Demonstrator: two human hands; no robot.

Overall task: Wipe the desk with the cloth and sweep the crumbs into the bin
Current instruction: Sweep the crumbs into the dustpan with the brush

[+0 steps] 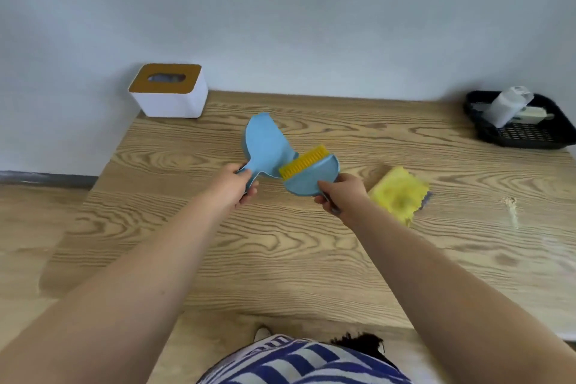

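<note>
Striped fabric of the person's top fills the near edge, and two bare forearms reach out from it over the bench [280, 259], a wide slab of pale wood grain pushed against the wall. Taking the bench as my landmark: at its far left corner stands a white bin [170, 92] with a brown lid and a slot in the top; at its far right corner sits a black tray [526, 134] holding a white bottle. Above the bench's middle the left hand [240, 182] is clenched round the handle of a blue dustpan [265, 146], lifted off the wood, while the right hand [339, 193] grips a small blue brush [308, 174] with its yellow bristles turned up, the two tools touching. Right of them a yellow cloth [399, 193] lies crumpled on the bench, let go. Further right a little heap of crumbs [509, 203] waits, unswept.

I would judge the wiping finished or set aside, the sweeping only being readied, and the emptying into the bin wholly left.
</note>
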